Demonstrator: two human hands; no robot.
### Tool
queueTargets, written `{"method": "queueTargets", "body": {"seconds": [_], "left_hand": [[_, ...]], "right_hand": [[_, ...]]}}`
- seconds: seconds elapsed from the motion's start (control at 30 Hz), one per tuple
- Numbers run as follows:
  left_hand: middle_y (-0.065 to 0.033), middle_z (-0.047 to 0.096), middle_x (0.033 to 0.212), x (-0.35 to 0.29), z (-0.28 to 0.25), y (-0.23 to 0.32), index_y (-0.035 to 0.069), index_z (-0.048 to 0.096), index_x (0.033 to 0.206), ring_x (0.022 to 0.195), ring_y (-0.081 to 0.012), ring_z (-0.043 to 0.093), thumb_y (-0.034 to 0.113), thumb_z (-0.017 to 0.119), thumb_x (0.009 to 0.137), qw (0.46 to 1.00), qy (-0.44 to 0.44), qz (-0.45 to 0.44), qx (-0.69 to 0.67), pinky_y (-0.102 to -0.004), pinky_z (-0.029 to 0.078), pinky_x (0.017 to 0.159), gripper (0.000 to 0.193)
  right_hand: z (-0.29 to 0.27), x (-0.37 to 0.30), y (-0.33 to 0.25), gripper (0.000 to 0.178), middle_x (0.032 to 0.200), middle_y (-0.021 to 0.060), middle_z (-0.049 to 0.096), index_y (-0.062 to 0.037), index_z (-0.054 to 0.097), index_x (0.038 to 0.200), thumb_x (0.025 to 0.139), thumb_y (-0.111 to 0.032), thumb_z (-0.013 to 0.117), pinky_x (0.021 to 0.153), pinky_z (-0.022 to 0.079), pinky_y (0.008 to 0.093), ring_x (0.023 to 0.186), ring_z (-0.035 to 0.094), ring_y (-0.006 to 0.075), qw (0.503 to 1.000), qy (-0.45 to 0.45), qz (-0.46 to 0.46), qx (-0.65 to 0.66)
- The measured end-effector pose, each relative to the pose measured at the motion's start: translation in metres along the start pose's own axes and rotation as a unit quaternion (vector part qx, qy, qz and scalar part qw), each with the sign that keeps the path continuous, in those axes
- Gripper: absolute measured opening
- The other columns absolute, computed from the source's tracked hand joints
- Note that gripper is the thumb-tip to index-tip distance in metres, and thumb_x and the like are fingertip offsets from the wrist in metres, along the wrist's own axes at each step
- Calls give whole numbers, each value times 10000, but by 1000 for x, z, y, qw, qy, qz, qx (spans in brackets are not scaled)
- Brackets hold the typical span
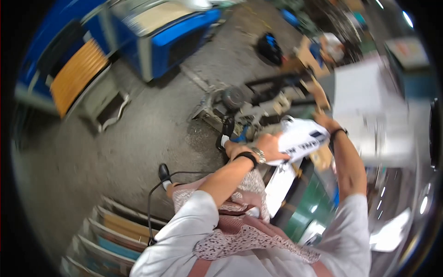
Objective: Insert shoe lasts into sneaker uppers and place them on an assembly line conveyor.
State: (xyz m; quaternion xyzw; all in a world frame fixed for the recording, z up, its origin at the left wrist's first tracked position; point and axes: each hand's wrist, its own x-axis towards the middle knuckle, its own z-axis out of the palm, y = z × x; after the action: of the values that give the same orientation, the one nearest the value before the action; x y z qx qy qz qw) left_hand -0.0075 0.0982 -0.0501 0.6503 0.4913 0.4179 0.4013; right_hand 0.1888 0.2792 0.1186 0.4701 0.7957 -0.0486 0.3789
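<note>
Between my two hands is a white printed piece (300, 139) with dark markings, slightly blurred; whether it is cloth, paper or plastic I cannot tell. At its near left edge, my left hand (271, 147) is closed on it, the thumb and fingers over the margin. My right hand (326, 122) grips its far right corner, with the fingers partly hidden. Below the piece, a white sheet (279, 188) slants down beside my lap. Just beyond the piece stands a machine with a round motor (233, 98) and metal parts.
A green work surface (308, 203) lies to the right of my lap. White stacks (364, 90) stand farther right. On the left are a wooden-topped stool (79, 76) and a blue machine (177, 44). A slotted rack (113, 235) sits near left, with a black cable (149, 203) beside it.
</note>
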Motion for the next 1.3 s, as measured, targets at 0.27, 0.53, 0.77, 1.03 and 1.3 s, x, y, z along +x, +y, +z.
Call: {"method": "queueTargets", "body": {"seconds": [0.27,0.53,0.77,1.03,1.3], "left_hand": [[-187,736,988,-52,-52,-12,11,651,1181,891,-362,720,391,919,647,992,-43,96,71,-428,577,775,708],[-162,707,996,-147,-83,-44,39,625,1210,891,-353,664,263,899,655,948,-133,230,176,-469,496,798,659],[-213,670,1047,-220,-117,-87,-11,578,1233,984,-436,612,227,925,594,931,-222,130,257,-516,486,891,765],[-224,668,984,-205,-96,-58,-4,613,1075,995,-444,605,217,883,621,945,-232,79,217,-525,487,880,572],[-196,673,1066,-152,-28,-22,26,607,1048,1018,-404,622,263,882,645,911,-301,144,243,-478,491,898,542]], "right_hand": [[121,-50,-66,733,1037,362,682,111,707,1018,977,-587,486,921,505,495,1018,673,462,822,208,271,455],[237,-150,-240,588,823,161,729,26,747,997,979,-530,557,707,525,371,761,682,235,512,198,293,783],[258,-142,-338,456,803,204,716,-38,773,869,1010,-395,527,744,528,409,749,692,336,605,296,241,699],[238,-167,-314,480,847,241,695,-13,725,937,1007,-445,529,773,519,502,823,656,464,636,323,208,669],[298,-197,-273,309,649,217,636,-10,727,944,958,-300,622,580,511,424,615,682,345,566,434,261,651]]}}
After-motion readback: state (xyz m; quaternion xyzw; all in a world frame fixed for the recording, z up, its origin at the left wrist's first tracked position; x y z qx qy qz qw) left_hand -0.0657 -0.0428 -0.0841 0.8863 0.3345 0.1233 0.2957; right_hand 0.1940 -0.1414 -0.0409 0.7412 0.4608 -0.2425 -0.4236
